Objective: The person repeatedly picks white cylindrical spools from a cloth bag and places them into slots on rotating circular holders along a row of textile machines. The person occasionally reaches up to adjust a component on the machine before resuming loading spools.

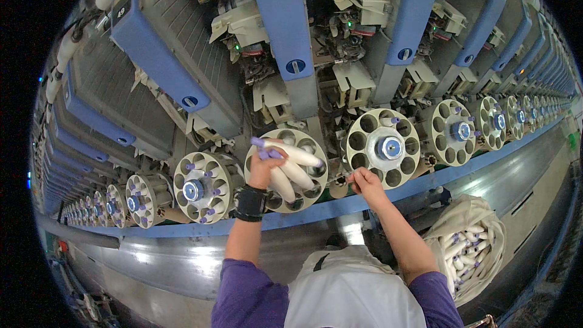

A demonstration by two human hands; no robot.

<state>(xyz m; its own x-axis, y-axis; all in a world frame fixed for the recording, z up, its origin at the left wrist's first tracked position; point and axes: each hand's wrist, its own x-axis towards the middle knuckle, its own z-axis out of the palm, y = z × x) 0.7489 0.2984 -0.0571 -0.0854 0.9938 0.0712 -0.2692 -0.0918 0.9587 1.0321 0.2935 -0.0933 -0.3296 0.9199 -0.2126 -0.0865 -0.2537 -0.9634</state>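
My left hand point(267, 169), with a black band at the wrist, is closed around several yarn bobbins point(291, 172) of white yarn on purple tubes. They fan out in front of a round cream magazine point(291, 209) with round pockets and hide much of its face. Lower right of that magazine, my right hand point(368, 183) is closed with thumb and fingers pinched together. Whatever is between those fingertips is too small to make out. Just above it stands another round magazine point(369, 147) with a blue hub; one bobbin point(388, 121) shows in a top pocket, and several pockets are bare.
More magazines point(203, 189) line the machine on both sides, some holding purple-tipped bobbins. Behind them rise grey and blue winding units point(282, 18). A blue rail point(401, 193) runs below. At my right stands a cloth sack point(497, 231) full of white bobbins point(466, 254).
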